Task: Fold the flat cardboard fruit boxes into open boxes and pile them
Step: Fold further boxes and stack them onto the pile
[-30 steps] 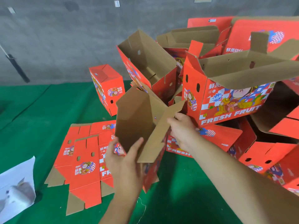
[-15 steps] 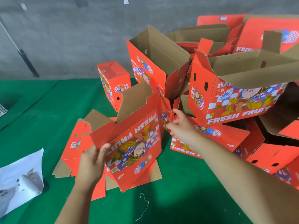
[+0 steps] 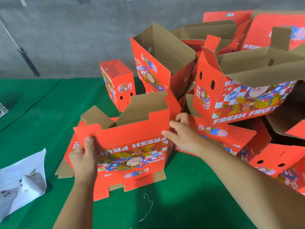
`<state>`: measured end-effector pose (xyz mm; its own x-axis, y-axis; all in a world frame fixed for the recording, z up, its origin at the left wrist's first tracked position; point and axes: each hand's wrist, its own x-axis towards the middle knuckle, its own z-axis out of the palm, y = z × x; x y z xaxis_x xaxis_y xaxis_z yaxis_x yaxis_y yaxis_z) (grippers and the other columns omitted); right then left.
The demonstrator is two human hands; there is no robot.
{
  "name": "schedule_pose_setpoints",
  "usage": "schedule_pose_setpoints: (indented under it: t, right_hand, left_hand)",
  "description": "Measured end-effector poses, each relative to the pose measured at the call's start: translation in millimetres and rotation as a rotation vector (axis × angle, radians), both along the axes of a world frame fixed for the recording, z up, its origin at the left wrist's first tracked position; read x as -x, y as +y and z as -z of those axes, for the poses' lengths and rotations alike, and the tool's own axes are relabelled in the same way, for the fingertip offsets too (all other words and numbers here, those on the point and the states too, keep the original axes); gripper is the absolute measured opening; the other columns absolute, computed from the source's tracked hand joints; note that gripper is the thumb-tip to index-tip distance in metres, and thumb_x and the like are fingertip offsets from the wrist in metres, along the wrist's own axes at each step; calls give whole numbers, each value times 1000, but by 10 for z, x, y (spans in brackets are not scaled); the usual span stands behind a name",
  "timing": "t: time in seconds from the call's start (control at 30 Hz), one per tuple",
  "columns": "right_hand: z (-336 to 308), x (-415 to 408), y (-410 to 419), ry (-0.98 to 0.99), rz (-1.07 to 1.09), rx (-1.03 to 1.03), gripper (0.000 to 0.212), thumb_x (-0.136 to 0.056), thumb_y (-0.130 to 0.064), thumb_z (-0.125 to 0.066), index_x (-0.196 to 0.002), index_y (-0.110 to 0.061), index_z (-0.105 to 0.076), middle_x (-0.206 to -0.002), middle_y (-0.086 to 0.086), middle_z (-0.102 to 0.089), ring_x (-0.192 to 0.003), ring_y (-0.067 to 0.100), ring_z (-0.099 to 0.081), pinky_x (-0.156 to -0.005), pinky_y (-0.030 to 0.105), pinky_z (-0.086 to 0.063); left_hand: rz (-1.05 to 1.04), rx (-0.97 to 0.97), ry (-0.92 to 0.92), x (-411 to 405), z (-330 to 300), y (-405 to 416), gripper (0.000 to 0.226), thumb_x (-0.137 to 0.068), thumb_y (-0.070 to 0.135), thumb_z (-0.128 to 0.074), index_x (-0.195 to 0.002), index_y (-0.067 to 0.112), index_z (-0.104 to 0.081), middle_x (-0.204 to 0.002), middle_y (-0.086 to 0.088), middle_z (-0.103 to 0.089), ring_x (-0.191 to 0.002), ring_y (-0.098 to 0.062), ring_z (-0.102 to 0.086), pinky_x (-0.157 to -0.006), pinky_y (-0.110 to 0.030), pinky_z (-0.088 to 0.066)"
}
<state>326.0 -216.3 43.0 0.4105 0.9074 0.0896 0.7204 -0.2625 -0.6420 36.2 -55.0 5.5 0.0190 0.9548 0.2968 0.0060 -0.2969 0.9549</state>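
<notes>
Our left hand (image 3: 85, 158) grips the near-left edge of the half-formed fruit box (image 3: 130, 146), thumb flat across the red printed panel and fingers curled behind it. Left of that hand, a white printed sheet (image 3: 21, 180) lies on the green mat (image 3: 181, 204). Under the held box and just behind our left hand we see a stack of flat box blanks (image 3: 72, 146), brown flaps poking out at the near-left corner. The held box stands upside down, its "FRESH FRUIT" print inverted, top flaps raised and brown inside; we see nothing in it. Our right hand (image 3: 183, 134) pinches the box's right edge, thumb on the front, fingers curled round the side panel. Beyond both hands, a small closed red box (image 3: 118, 83) stands upright, and beside it an open box (image 3: 158, 66) leans, showing only bare cardboard within. Right of our right hand, the pile of folded boxes (image 3: 247, 83) rises, its open tops showing brown interiors.
</notes>
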Motion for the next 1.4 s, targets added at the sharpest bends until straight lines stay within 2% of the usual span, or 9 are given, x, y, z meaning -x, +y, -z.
schedule_pose_setpoints:
  t: [0.13, 0.27, 0.4, 0.53, 0.67, 0.8, 0.93, 1.1, 1.4]
  right_hand:
    - [-207, 198, -250, 65, -29, -130, 41, -93, -53, -57, -127, -31, -63, -160, -18, -23, -139, 5, -36, -112, 32, -39]
    - [-327, 259, -648, 84, -9, -194, 37, -95, -57, -50, -128, -42, -60, -133, -29, -58, -117, -2, -60, -95, 38, -54]
    - [-348, 43, -1038, 197, 78, -205, 23, -101, -48, -56, -119, -44, -69, -124, -24, -65, -112, -4, -63, -96, 31, -52]
    - [-304, -107, -1453, 193, 231, -263, 30, -92, -65, -46, -109, -52, -68, -110, -28, -68, -102, -12, -62, -83, 10, -42]
    - [84, -24, -1637, 116, 401, -209, 33, -101, -55, -48, -77, -41, -65, -129, -10, -57, -118, 14, -58, -92, 25, -41]
    - [366, 70, -1714, -28, 499, -66, 41, -94, -62, -39, -114, -30, -55, -158, -10, -22, -127, 25, -54, -92, 49, -51]
    - [397, 115, -1658, -137, 580, -273, 30, -101, -52, -40, -106, -30, -59, -139, -8, -35, -113, 13, -54, -79, 49, -55]
    - [434, 188, -1755, -187, 579, -574, 60, -105, -46, -46, -70, 0, -61, -109, -2, -42, -102, 7, -50, -88, 16, -37]
    - [428, 279, -1698, 141, 638, -441, 35, -89, -51, -62, -84, -18, -51, -83, -6, -40, -73, 18, -45, -67, 34, -40]
  left_hand:
    - [-48, 36, -50, -42, -14, 13, 67, -94, 79, -40, -58, 25, -60, -55, 15, -53, -55, -1, -43, -56, -22, -39]
    - [101, 116, -67, -209, -17, -83, 55, -94, 75, -44, -65, 35, -69, -62, 18, -62, -61, 2, -51, -71, -31, -42]
    - [406, 52, -9, -386, 9, -316, 72, -93, 76, -49, -129, 16, -64, -117, 2, -72, -105, -16, -65, -99, -48, -46]
    - [516, -128, 233, -625, -53, -659, 37, -99, 75, -34, -132, 68, -49, -173, 3, -7, -158, -13, -14, -126, -38, -13]
    - [452, -154, 525, -774, -60, -812, 53, -98, 70, -20, -75, 48, -62, -173, 0, -1, -153, -23, -11, -119, -34, -8]
    - [301, -223, 544, -893, -46, -851, 69, -105, 59, -17, -105, 16, -71, -137, -23, -45, -137, -34, -31, -108, -26, -15]
    - [210, -276, 580, -930, -75, -829, 55, -104, 45, -31, -138, 17, -63, -124, -12, -48, -126, -29, -39, -102, -21, -17]
    - [99, -438, 527, -850, -138, -845, 45, -100, 38, -47, -125, 11, -73, -121, -5, -54, -93, -31, -53, -91, -30, -24]
    - [223, -458, 648, -942, -192, -850, 50, -83, 25, -67, -130, 9, -70, -111, -17, -57, -98, -33, -54, -86, -36, -35]
